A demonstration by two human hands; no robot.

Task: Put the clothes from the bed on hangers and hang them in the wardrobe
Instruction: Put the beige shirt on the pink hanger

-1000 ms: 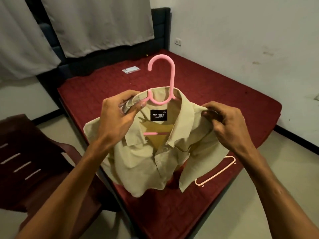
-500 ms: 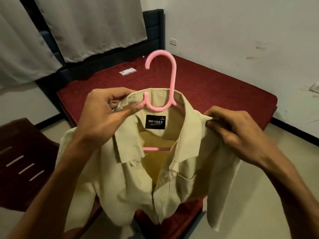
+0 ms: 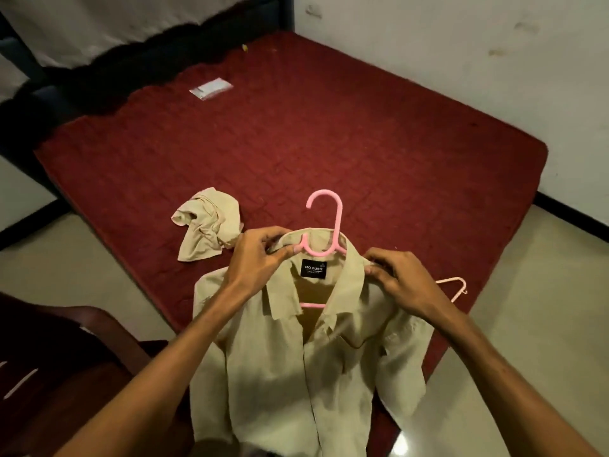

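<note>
A beige button-up shirt [image 3: 286, 364] hangs on a pink hanger [image 3: 326, 222] over the near corner of the red bed [image 3: 329, 133]. My left hand [image 3: 260, 258] pinches the collar at the left side of the hanger's neck. At the right shoulder, my right hand [image 3: 400, 285] grips the shirt fabric. The hanger's hook stands free above the collar. A second beige garment [image 3: 206, 222] lies crumpled on the bed to the left. Another pale pink hanger [image 3: 456, 286] pokes out on the bed behind my right hand.
A dark wooden chair [image 3: 66, 357] stands at the lower left beside the bed. A small white packet [image 3: 211, 88] lies far back on the mattress. White wall [image 3: 461, 44] bounds the bed on the right; pale floor tiles [image 3: 543, 291] lie right of the corner.
My view has tilted down and the shirt on its hanger now sits lower, over the bed's corner. The crumpled garment has come into view. Both hands keep their holds.
</note>
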